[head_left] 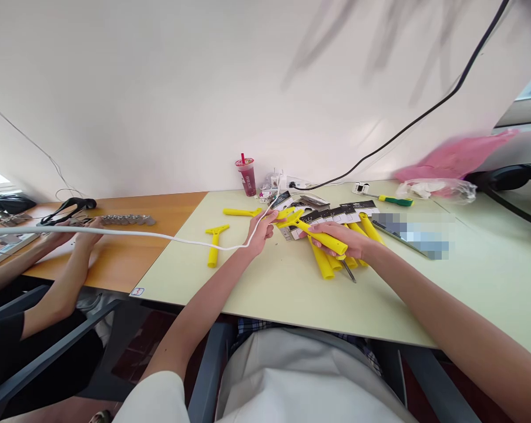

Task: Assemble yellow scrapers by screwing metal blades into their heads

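My right hand (342, 238) is closed around the handle of a yellow scraper (322, 238), its wide head pointing left and away from me. My left hand (262, 229) pinches a small yellow piece (285, 214) at that head; whether the piece is joined to the scraper I cannot tell. From under my right hand sticks a thin metal shaft (349, 271), its other end hidden. Below and behind this hand lie several more yellow scrapers (322, 263) on black and white cards (336, 214). To the left of my left hand rest two loose yellow scrapers (213, 249).
A drink cup with straw (248, 178) stands by the wall near a power strip (298, 183). A white cable (195, 241) crosses in front of my left wrist. Rightward lie a green-yellow screwdriver (395, 201), a blurred phone-like slab (413, 236) and plastic bags (439, 189). A co-worker's hands (89, 231) work at left.
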Action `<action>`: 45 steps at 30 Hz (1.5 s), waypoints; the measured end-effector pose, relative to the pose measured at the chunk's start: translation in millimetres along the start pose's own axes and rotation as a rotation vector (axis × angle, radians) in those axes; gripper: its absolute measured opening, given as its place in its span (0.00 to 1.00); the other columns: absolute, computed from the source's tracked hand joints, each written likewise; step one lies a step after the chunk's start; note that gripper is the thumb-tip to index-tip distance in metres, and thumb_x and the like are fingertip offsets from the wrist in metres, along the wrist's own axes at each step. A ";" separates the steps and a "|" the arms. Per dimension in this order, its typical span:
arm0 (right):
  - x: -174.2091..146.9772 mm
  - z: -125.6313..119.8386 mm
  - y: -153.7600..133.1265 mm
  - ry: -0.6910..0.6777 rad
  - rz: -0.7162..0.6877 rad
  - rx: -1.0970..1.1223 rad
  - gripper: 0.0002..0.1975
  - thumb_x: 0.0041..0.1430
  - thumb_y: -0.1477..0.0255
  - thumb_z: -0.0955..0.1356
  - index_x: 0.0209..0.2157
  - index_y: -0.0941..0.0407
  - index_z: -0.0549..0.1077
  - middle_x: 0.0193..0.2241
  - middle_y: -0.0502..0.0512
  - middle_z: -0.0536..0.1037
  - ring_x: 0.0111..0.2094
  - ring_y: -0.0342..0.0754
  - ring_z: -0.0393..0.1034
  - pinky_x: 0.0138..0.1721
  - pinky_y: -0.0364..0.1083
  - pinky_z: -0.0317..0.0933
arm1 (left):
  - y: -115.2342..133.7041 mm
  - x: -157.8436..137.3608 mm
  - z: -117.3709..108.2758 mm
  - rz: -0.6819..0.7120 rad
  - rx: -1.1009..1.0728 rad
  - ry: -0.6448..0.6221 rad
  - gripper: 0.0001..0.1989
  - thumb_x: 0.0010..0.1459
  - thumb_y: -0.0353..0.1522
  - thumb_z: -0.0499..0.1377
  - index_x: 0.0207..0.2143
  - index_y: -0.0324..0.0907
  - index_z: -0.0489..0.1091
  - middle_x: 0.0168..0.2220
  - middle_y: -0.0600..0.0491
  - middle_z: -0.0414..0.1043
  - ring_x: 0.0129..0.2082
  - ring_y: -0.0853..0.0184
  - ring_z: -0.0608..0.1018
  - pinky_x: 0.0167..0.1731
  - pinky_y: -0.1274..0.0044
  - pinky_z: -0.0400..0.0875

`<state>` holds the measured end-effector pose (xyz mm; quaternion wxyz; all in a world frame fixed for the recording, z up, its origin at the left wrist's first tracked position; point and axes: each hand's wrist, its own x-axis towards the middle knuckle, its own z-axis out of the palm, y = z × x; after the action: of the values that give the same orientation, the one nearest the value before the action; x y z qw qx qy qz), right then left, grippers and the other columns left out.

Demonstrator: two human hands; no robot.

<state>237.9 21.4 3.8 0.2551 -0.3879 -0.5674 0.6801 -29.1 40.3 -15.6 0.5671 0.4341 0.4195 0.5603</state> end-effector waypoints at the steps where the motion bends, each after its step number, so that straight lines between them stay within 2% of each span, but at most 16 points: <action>1: -0.7 0.9 -0.9 0.000 0.000 -0.003 0.21 0.61 0.52 0.79 0.41 0.57 0.84 0.26 0.49 0.74 0.18 0.39 0.62 0.15 0.40 0.55 | 0.3 0.0 0.1 0.016 0.008 0.012 0.25 0.50 0.43 0.83 0.42 0.41 0.78 0.27 0.59 0.67 0.20 0.80 0.48 0.22 0.78 0.43; 5: -3.0 3.4 -3.3 -0.004 -0.007 -0.020 0.21 0.61 0.53 0.79 0.43 0.56 0.82 0.25 0.49 0.77 0.18 0.40 0.64 0.18 0.40 0.60 | 1.9 -2.4 3.3 0.046 0.039 0.038 0.26 0.46 0.43 0.85 0.38 0.40 0.80 0.23 0.65 0.51 0.21 0.78 0.48 0.23 0.77 0.42; 7: -4.3 4.8 -3.5 -0.028 -0.005 -0.034 0.21 0.60 0.54 0.79 0.45 0.55 0.80 0.26 0.50 0.80 0.18 0.41 0.66 0.18 0.41 0.61 | 1.0 -4.3 5.8 0.050 0.052 0.038 0.26 0.45 0.44 0.85 0.38 0.40 0.81 0.22 0.66 0.45 0.21 0.78 0.48 0.23 0.77 0.43; 8: -4.9 6.0 -3.4 -0.046 -0.003 -0.037 0.21 0.60 0.54 0.79 0.45 0.55 0.78 0.26 0.51 0.81 0.18 0.42 0.68 0.19 0.41 0.62 | 0.0 -5.1 7.0 0.051 0.056 0.033 0.27 0.45 0.46 0.85 0.38 0.40 0.82 0.22 0.66 0.46 0.21 0.78 0.47 0.24 0.76 0.43; 13: -6.4 15.7 0.5 -0.096 0.013 0.004 0.20 0.57 0.57 0.79 0.42 0.53 0.73 0.34 0.57 0.88 0.20 0.47 0.75 0.20 0.44 0.68 | -6.7 -7.7 12.0 -0.003 0.086 -0.043 0.29 0.43 0.51 0.84 0.37 0.39 0.85 0.26 0.58 0.61 0.21 0.79 0.50 0.23 0.75 0.40; 16: -5.3 20.7 3.7 -0.081 0.015 0.044 0.18 0.56 0.60 0.79 0.42 0.53 0.74 0.39 0.58 0.90 0.21 0.48 0.77 0.21 0.45 0.69 | -7.4 -8.8 14.0 -0.058 0.110 -0.057 0.32 0.42 0.53 0.84 0.38 0.38 0.86 0.26 0.59 0.59 0.20 0.80 0.49 0.22 0.75 0.39; 19: -3.5 22.7 5.0 -0.036 0.004 0.073 0.18 0.56 0.62 0.80 0.42 0.54 0.75 0.40 0.60 0.90 0.21 0.47 0.77 0.23 0.46 0.71 | -6.6 -9.2 15.4 -0.067 0.115 -0.042 0.31 0.39 0.51 0.85 0.34 0.38 0.83 0.24 0.62 0.56 0.20 0.80 0.49 0.22 0.75 0.40; 24: -2.7 24.2 0.7 0.031 -0.018 0.098 0.14 0.58 0.64 0.79 0.38 0.55 0.76 0.36 0.61 0.89 0.19 0.45 0.74 0.21 0.44 0.70 | -5.0 -10.5 15.6 -0.038 0.104 -0.038 0.28 0.42 0.47 0.86 0.25 0.40 0.74 0.21 0.64 0.47 0.20 0.79 0.48 0.22 0.76 0.40; 31: -3.1 30.8 -1.9 0.072 -0.007 0.112 0.16 0.63 0.61 0.81 0.35 0.55 0.77 0.30 0.57 0.85 0.19 0.44 0.72 0.20 0.43 0.68 | -3.2 -13.2 16.3 -0.075 0.145 -0.103 0.29 0.41 0.48 0.86 0.23 0.39 0.74 0.21 0.62 0.49 0.20 0.79 0.49 0.22 0.74 0.40; 36: -0.6 32.1 1.2 0.110 -0.043 0.130 0.20 0.59 0.60 0.84 0.36 0.55 0.77 0.30 0.53 0.84 0.19 0.42 0.69 0.20 0.42 0.65 | -6.8 -17.8 19.0 -0.032 0.282 -0.243 0.27 0.44 0.52 0.83 0.29 0.39 0.84 0.20 0.60 0.54 0.21 0.76 0.51 0.23 0.74 0.41; 38: -1.2 32.5 1.2 0.092 -0.068 0.121 0.21 0.55 0.60 0.86 0.36 0.56 0.78 0.30 0.52 0.82 0.19 0.41 0.69 0.20 0.42 0.65 | -5.8 -19.9 19.3 0.028 0.338 -0.242 0.26 0.46 0.54 0.81 0.30 0.40 0.86 0.20 0.58 0.57 0.22 0.75 0.53 0.24 0.75 0.42; 42: -4.8 35.7 -2.7 0.093 -0.078 0.121 0.23 0.50 0.60 0.87 0.35 0.56 0.78 0.31 0.51 0.81 0.21 0.40 0.69 0.22 0.42 0.65 | -0.4 -24.6 20.0 0.133 0.406 -0.242 0.24 0.47 0.52 0.81 0.31 0.40 0.88 0.24 0.53 0.70 0.25 0.72 0.59 0.26 0.75 0.49; 45: -6.9 38.5 -7.0 0.134 -0.075 0.135 0.22 0.53 0.59 0.86 0.33 0.55 0.77 0.31 0.51 0.80 0.22 0.40 0.68 0.23 0.43 0.65 | 1.2 -26.8 21.0 0.131 0.358 -0.254 0.25 0.47 0.50 0.82 0.36 0.39 0.89 0.23 0.55 0.67 0.25 0.72 0.58 0.26 0.74 0.49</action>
<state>209.7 -4.6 14.3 0.3434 -0.3929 -0.5161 0.6792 -9.8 13.0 -9.0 0.4916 0.6211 0.4087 0.4533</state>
